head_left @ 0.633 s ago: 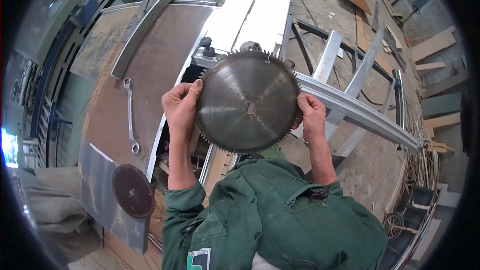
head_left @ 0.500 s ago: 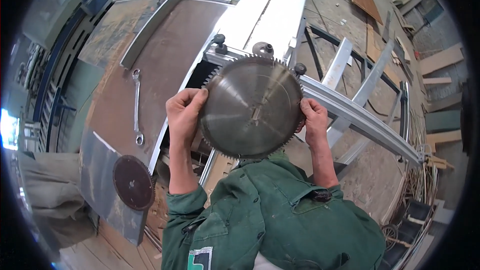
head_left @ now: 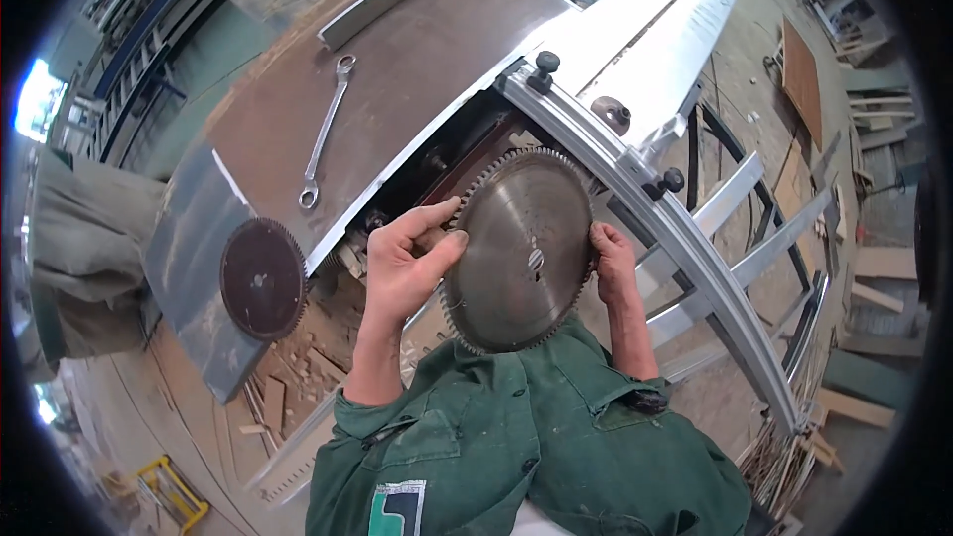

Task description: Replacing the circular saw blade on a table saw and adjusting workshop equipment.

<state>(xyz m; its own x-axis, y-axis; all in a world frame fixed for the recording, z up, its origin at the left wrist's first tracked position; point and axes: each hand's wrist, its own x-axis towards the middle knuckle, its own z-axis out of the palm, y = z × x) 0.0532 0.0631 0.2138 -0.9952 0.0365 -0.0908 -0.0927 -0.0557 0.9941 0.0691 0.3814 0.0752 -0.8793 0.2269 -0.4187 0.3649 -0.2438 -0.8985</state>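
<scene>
A toothed circular saw blade (head_left: 506,283) is held up tilted in front of my chest, its grey face and centre hole toward me. My right hand (head_left: 615,263) grips its right edge, thumb on the face and the other fingers mostly behind. At the left edge, the thumb and forefinger of my left hand (head_left: 402,263) close on the teeth. Just beyond the blade lies the open slot (head_left: 437,164) of a table saw, with machine parts inside. A round metal flange (head_left: 611,115) rests on the white sliding table (head_left: 665,10).
A double-ended ring wrench (head_left: 328,134) lies on the brown tabletop (head_left: 427,35). A second, dark saw blade (head_left: 263,278) rests on the grey table extension at the left. An aluminium rail (head_left: 685,248) with black knobs crosses on the right. Wood scraps (head_left: 288,392) litter the floor.
The saw blade has tilted and turned, and now shows as a narrower oval. My view has swung left, bringing the machine's open slot into sight. Both hands stay at the blade's edges.
</scene>
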